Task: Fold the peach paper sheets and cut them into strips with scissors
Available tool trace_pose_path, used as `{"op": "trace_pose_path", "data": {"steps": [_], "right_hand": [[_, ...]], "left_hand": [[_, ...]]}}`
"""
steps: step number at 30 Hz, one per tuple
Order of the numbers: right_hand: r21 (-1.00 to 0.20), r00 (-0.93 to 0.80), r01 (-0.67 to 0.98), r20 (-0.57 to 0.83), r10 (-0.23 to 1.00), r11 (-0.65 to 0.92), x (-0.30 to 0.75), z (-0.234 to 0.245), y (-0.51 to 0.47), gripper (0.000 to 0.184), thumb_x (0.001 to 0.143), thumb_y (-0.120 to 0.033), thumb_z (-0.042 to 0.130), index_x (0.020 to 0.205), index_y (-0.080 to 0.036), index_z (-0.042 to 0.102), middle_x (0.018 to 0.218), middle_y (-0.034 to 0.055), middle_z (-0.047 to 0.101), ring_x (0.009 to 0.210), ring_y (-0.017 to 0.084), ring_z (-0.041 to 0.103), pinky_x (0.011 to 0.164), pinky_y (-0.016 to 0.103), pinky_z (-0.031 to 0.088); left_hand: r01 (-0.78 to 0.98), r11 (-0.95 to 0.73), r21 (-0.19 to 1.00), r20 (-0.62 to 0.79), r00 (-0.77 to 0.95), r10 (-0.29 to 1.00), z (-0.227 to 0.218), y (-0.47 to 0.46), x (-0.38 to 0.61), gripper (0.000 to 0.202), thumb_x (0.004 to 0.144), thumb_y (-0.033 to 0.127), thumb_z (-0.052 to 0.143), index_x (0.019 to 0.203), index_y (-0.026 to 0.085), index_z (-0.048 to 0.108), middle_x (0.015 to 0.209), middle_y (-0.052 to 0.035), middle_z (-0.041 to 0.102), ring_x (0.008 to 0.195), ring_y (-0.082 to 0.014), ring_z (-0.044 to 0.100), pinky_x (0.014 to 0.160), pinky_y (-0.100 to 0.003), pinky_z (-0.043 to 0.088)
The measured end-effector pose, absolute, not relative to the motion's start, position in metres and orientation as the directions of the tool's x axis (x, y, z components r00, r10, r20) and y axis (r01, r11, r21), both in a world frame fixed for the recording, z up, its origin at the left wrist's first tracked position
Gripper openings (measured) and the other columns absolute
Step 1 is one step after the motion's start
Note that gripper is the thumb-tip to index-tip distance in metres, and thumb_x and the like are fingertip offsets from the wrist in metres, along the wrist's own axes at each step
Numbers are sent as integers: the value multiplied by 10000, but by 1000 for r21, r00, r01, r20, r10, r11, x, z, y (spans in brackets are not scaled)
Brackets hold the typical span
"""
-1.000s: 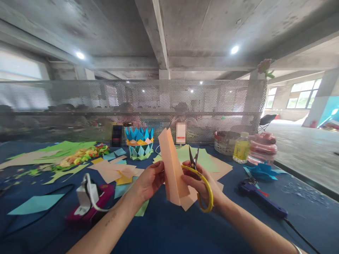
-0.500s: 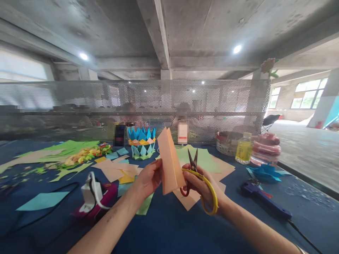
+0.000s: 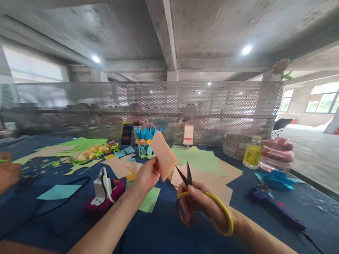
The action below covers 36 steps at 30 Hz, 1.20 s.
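Observation:
My left hand pinches a folded sheet of peach paper by its lower left edge, holding it up above the table. To its right, my right hand grips a pair of scissors with yellow and red handles. The blades are parted and point up, just below and right of the paper, apart from it. Behind the paper, and partly hidden by it, stands a blue, orange and green folded-paper basket. Peach and green sheets lie spread beyond the scissors.
A purple power strip with a white plug and dark cable lies left. At right are a purple glue gun, blue paper flower, yellow-labelled bottle and pink jug. Another person's hand shows at the left edge.
The scissors have moved down, away from the paper, and their blades are parted wider. The folded paper has tilted to the left. Another person's hand has appeared at the left edge.

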State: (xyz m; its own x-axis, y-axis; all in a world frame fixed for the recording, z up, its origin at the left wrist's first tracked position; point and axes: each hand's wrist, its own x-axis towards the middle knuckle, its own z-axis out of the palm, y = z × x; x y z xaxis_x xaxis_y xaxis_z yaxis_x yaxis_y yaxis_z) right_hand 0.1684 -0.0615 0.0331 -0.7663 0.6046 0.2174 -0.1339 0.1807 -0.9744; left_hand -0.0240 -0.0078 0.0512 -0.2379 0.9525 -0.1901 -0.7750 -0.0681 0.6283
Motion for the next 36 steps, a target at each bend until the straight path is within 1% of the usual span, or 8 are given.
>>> {"op": "trace_pose_path", "data": {"steps": [7,12,15,19,23,26,29,36], "right_hand": [[-976,-750,-103,202,630,191,171,28,-57,380,940,-499,378,950,-148,523,614,3,555,546,123,561,520,235,409],[-976,-740,-78,195,644,205,170,27,-57,379,942,-498,372,930,-152,524,618,8,562,539,125,563,518,240,408],[-977,-731,-81,194,654,200,168,26,-56,375,938,-502,379,923,-154,518,604,4,556,534,130,566,517,247,416],[-977,-722,-104,201,662,184,166,26,-56,373,932,-509,385,938,-155,502,596,-1,548,517,135,562,504,255,428],[-979,-720,-95,192,667,179,166,29,-57,378,924,-516,394,954,-150,485,603,-4,544,507,134,558,512,265,438],[-981,-717,-80,182,673,179,167,31,-59,378,924,-523,386,931,-155,472,603,-3,545,519,137,561,516,261,431],[-980,-709,-77,182,681,181,167,31,-59,378,933,-523,364,921,-160,471,621,2,551,547,140,570,536,262,430],[-979,-696,-119,202,689,168,169,26,-54,376,943,-521,336,948,-173,480,657,1,552,607,142,582,579,260,432]], "left_hand": [[-755,-96,649,-140,-242,960,45,-5,-24,276,880,27,439,650,114,564,555,-5,626,483,-74,596,489,-152,496],[-713,-209,669,-9,-289,957,43,-7,-23,223,854,81,511,641,127,561,544,24,594,469,-64,547,458,-151,424],[-689,-279,668,81,-306,949,43,-9,-22,181,756,187,679,641,145,546,553,54,578,474,-55,520,457,-150,391],[-653,-342,675,183,-300,936,44,-13,-18,299,605,318,809,722,151,590,640,50,627,559,-69,558,520,-161,423],[-601,-300,740,263,-152,953,45,-19,-15,359,610,290,812,900,162,642,818,-3,705,725,-125,635,667,-218,488],[-597,-199,777,250,2,968,45,-24,-12,400,620,238,803,985,180,647,885,-23,722,765,-167,658,714,-286,514],[-592,-108,799,206,101,973,43,-29,-9,363,614,208,805,946,158,668,876,-43,728,762,-186,666,732,-319,527],[-495,-58,867,196,230,953,39,-32,-4,391,578,180,832,944,132,703,920,-63,728,880,-196,660,815,-279,507]]}}
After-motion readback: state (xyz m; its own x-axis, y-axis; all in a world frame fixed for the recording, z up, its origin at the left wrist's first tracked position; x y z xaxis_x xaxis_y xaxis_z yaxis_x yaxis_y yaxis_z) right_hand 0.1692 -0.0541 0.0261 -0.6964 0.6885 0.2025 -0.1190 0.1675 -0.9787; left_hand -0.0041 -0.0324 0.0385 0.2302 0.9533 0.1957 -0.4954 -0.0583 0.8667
